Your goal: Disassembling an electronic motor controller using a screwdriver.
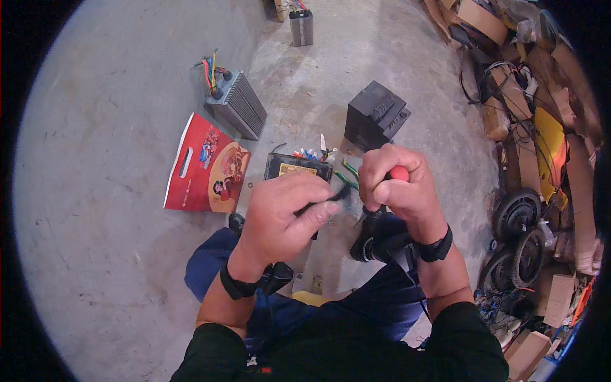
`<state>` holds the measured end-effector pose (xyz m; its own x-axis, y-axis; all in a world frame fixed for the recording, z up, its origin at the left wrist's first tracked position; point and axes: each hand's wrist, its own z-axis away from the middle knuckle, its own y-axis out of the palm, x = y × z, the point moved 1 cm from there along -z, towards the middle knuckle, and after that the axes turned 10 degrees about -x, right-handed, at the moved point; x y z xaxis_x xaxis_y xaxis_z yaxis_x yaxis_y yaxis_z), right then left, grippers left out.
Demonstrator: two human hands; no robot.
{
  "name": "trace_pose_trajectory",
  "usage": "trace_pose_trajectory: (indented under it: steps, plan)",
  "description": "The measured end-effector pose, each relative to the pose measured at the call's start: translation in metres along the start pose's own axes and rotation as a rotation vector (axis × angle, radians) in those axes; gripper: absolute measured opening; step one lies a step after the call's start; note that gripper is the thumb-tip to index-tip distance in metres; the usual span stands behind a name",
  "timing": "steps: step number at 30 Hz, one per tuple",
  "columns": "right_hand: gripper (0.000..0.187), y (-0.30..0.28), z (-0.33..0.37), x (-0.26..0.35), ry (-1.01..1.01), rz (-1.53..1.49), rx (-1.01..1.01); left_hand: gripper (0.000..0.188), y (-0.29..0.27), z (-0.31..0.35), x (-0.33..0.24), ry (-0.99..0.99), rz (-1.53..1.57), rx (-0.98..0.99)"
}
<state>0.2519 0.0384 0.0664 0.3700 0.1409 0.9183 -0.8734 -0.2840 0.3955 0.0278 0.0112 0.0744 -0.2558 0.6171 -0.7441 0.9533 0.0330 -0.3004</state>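
My left hand [286, 210] is closed in a pinch on a black strip [342, 192], which points toward my right hand. Its exact kind is blurred. My right hand [400, 184] is wrapped round a tool with a rounded red handle end [399, 173]; the hand hides most of it, so I cannot tell its kind. Below and beyond my left hand lies a black box with a yellow label [273, 167], partly covered. Along its far edge sit several small coloured connectors [309, 154]. Green-handled pliers [347, 170] lie on the floor between my hands.
Beyond my right hand stands a black block-shaped battery [366, 121]. A finned metal unit with coloured wires [240, 109] and a red carrier bag [191, 184] are at left. Another finned unit [301, 30] stands farther off. Cardboard [509, 89] and black wheels [517, 213] are heaped at right.
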Motion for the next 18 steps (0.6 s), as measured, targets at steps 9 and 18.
trace_pose_trajectory:
  steps: [9, 18]
  plan:
    - [0.015, 0.007, -0.003, 0.008, -0.13, 0.108, 0.005, 0.014, 0.001, 0.007, -0.001, -0.396, 0.256, 0.004]
    - [0.019, 0.005, -0.003, 0.004, -0.006, 0.225, 0.074, 0.014, 0.008, 0.008, -0.005, -0.371, 0.252, 0.084]
